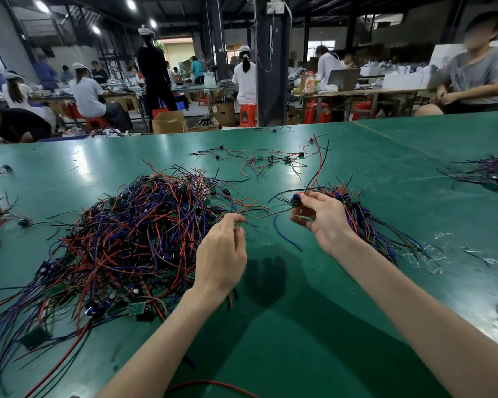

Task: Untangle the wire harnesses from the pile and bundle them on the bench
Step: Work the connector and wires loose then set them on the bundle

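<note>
1. I sit at a wide green-topped bench; its glossy surface catches pale glare from the lamps.
2. Bright white ceiling lights hang under a dark, open-beamed roof.
3. A dark square steel pillar stands beyond the bench's far edge, with a white socket box near its top.
4. Behind it run long work tables with red plastic stools beside them, where people in white shirts sit with their backs to me.
5. Brown cardboard boxes rest on the floor.
6. A lit doorway glows in the far wall.
7. A person in a grey T-shirt sits at far right.
</note>
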Demonstrator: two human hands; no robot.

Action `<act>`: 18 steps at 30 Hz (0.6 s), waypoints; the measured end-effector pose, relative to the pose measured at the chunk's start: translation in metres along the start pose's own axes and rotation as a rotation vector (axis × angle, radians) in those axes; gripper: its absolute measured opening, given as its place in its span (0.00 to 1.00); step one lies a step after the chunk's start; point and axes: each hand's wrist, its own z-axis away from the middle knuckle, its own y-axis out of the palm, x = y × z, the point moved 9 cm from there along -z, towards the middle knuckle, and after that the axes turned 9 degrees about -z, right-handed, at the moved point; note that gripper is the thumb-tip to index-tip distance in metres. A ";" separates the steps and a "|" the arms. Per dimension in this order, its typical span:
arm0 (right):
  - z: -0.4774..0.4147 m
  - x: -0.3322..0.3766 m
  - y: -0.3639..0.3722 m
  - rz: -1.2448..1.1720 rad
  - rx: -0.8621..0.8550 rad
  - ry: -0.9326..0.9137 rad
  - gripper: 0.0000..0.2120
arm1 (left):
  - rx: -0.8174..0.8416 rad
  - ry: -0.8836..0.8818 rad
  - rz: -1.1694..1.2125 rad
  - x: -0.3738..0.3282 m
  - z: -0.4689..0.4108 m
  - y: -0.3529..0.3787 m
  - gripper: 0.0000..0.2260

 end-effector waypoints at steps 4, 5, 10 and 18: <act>0.005 -0.014 0.005 0.070 0.056 0.051 0.08 | -0.012 0.006 -0.026 0.000 -0.001 -0.002 0.07; 0.006 -0.017 0.006 0.081 0.060 0.069 0.07 | -0.013 0.006 -0.024 -0.001 -0.002 -0.002 0.07; -0.001 -0.003 -0.001 -0.043 -0.016 0.063 0.08 | -0.011 0.011 -0.013 -0.003 0.000 -0.004 0.05; 0.000 -0.008 -0.013 -0.100 -0.056 0.099 0.07 | 0.025 0.033 -0.041 -0.005 0.002 0.003 0.05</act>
